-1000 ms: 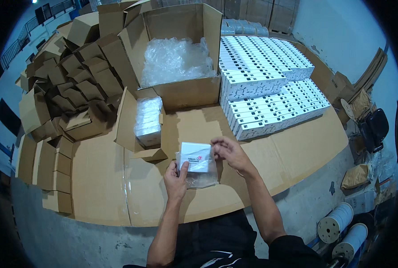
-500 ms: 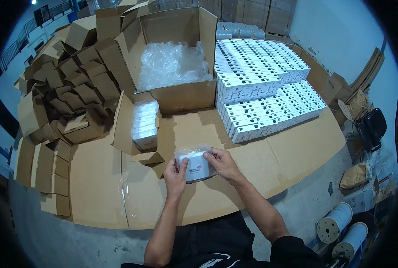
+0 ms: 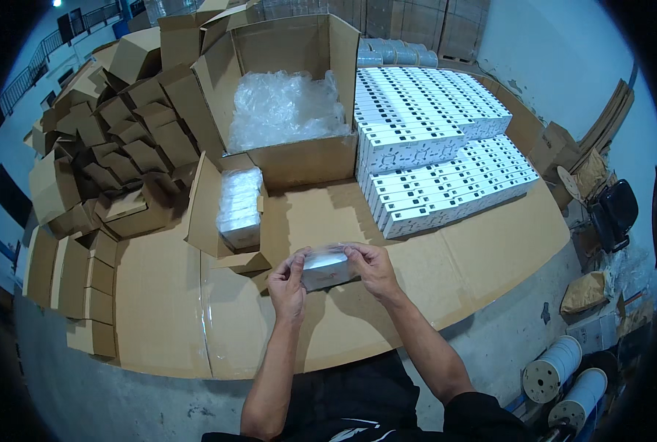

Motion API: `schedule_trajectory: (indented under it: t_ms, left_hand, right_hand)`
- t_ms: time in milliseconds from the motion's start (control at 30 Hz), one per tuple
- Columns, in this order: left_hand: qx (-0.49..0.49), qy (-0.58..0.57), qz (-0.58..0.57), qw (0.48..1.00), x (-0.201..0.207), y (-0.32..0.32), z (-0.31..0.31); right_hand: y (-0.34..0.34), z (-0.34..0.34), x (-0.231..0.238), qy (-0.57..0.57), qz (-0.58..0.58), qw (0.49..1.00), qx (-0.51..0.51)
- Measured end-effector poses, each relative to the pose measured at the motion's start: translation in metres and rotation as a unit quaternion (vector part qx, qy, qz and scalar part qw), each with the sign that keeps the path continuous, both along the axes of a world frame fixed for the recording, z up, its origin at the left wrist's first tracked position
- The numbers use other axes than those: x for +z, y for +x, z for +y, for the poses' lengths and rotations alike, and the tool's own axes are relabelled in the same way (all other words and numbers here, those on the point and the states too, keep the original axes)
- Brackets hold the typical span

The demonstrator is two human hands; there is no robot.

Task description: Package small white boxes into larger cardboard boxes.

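Observation:
Between my two hands is a white rectangular device in a clear plastic bag, held above the cardboard-covered table. My left hand grips its left end, thumb toward me. My right hand pinches the bag at the upper right corner. One narrow side of the device faces me, and the plastic is bunched along its top edge. Just beyond my left hand stands an open carton holding a row of similar bagged white pieces.
A large open box of clear plastic bags stands at the back. Stacked white boxes fill the far right. Open brown cartons are piled at left. Cable spools sit on the floor at lower right.
The bagged device has tipped, so its broad printed face is turned away and a narrow side shows. Both hands have shifted up to its top edge, fingers gathering the plastic.

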State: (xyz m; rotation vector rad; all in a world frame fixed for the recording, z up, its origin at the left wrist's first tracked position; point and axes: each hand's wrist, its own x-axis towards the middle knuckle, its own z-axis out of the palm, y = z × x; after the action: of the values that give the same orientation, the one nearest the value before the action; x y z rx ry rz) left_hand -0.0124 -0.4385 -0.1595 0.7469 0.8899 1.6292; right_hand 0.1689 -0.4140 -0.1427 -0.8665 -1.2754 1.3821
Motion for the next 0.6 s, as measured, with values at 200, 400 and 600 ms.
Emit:
schedule_trajectory:
  t_ms: [200, 400, 600]
  left_hand:
    - [-0.035, 0.028, 0.091, 0.995, 0.02, -0.002, -0.003]
    - [-0.132, -0.019, 0.175, 0.975, 0.015, -0.028, -0.007]
    - [-0.119, 0.023, 0.233, 0.965, 0.026, -0.036, -0.015]
  right_hand:
    - [-0.003, -0.004, 0.01, 0.014, 0.024, 1.0, -0.01]
    - [0.013, -0.008, 0.013, 0.003, -0.068, 0.996, 0.062]
    - [0.023, -0.009, 0.026, 0.066, -0.116, 0.987, 0.085]
